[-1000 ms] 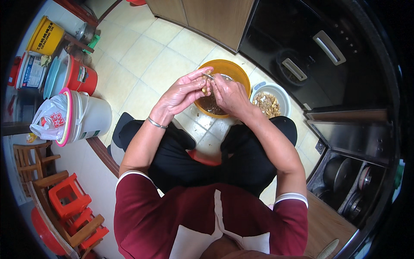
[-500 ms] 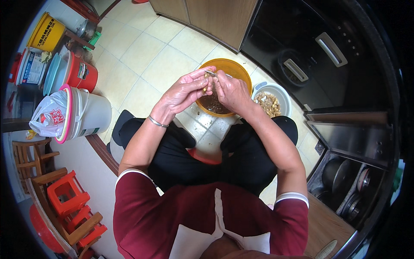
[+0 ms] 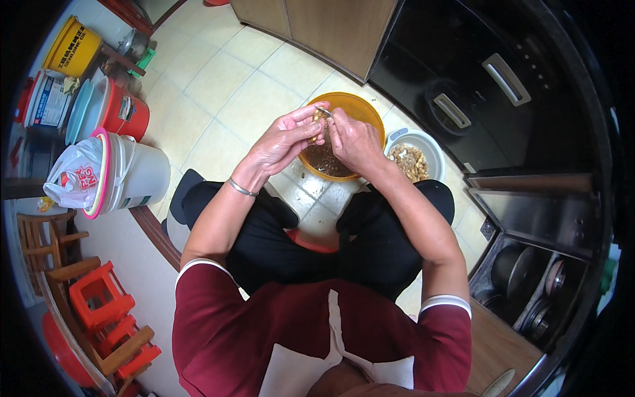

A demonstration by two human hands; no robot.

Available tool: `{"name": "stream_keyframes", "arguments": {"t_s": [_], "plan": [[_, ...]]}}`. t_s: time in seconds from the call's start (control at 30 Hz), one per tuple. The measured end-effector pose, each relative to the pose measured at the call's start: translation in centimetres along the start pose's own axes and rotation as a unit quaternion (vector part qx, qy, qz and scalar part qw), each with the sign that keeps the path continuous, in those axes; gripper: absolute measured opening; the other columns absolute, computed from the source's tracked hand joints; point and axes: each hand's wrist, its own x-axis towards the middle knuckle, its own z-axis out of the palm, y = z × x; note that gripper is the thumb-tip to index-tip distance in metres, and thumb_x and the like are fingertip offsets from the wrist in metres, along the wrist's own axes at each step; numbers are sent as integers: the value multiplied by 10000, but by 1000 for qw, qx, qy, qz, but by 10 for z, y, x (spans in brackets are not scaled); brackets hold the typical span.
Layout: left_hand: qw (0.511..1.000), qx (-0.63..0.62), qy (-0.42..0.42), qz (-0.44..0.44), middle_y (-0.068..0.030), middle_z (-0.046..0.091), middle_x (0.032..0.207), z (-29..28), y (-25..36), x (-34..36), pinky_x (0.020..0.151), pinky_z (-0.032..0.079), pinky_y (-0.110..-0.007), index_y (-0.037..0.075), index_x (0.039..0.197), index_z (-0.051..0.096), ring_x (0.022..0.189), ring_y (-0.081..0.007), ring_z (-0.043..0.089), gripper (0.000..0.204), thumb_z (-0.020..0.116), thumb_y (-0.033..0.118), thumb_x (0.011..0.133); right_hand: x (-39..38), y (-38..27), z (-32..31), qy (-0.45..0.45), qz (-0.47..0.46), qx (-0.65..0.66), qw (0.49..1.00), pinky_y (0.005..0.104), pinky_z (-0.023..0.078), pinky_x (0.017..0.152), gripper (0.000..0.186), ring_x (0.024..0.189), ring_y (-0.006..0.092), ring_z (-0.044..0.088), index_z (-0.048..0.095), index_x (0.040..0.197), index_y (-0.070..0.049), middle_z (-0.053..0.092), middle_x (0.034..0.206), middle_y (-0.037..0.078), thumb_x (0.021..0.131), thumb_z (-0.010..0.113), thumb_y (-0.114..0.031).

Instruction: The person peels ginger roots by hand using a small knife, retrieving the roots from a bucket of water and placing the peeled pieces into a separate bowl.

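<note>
Above a yellow basin, my two hands meet. My left hand is closed on a small yellow-brown piece, pinched in the fingertips; its exact kind is too small to make out. With bent fingers my right hand grips a small metal blade, its tip against that piece and its handle hidden in the palm. Dark brown water with bits lies in the basin. Right of it, a light grey bowl holds many yellow-brown pieces.
A white bucket with a plastic bag on top stands left, near a red bucket. Red stools are lower left. A wooden cabinet and black appliance front border the tiled floor; an open drawer holds pans.
The blade and fingers have shifted only slightly at the small piece. Both hands keep their grips over the basin, and the whole view has moved a little.
</note>
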Motion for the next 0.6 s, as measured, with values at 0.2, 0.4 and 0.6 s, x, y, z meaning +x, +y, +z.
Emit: {"name": "stream_keyframes", "arguments": {"t_s": [0.2, 0.4, 0.6], "plan": [[999, -16, -34, -12, -36, 586, 1011, 4, 4, -2, 892, 487, -274, -37, 1490, 349, 917, -117, 571, 629, 649, 100, 954, 1, 5, -7, 8, 76, 33, 997, 531, 495, 574, 130, 639, 452, 625, 512, 934, -19, 600, 649, 234, 986, 521, -138], [997, -47, -66, -10, -48, 550, 1000, -3, 2, -1, 902, 470, -286, -35, 1498, 334, 938, -128, 539, 613, 617, 110, 975, -6, -4, -6, 7, -44, 55, 997, 509, 492, 563, 127, 642, 435, 630, 511, 939, -19, 588, 647, 234, 989, 519, -136], [996, -46, -75, -27, -43, 546, 1001, -2, 5, -2, 840, 488, -268, -23, 1494, 354, 874, -125, 546, 590, 612, 98, 977, 0, 4, -10, 2, 15, 22, 1000, 513, 486, 568, 128, 660, 435, 633, 514, 944, -26, 603, 700, 236, 994, 516, -144]]}}
